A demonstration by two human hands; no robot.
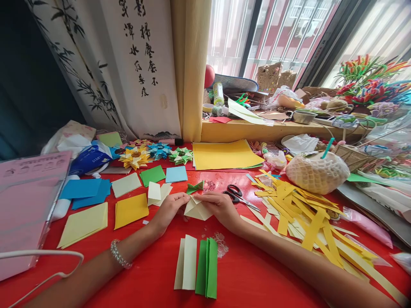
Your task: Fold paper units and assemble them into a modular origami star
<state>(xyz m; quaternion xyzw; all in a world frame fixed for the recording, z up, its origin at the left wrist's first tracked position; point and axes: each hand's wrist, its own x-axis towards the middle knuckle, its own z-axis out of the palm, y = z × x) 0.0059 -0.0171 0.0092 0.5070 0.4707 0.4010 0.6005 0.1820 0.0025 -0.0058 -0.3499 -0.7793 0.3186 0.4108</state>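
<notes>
Closest to the camera are two folded strips, a cream strip (186, 268) and a green strip (207, 268), lying side by side on the red desk (154, 273). Just past them both hands meet on a cream fold (196, 209): the left hand (169, 210) pinches its left corner, the right hand (219, 206) presses fingertips along its top edge. That paper looks light and thin, creases easily and would probably tear or slide on the glossy desk, so pinching it at the corners and folded edges seems the safest hold. One pair of scissors (239, 196) sits just right of the hands, one small green fold (195, 187) behind them, three finished stars (159, 155) further back, and a heap of yellow strips (305, 214) too tangled to count.
</notes>
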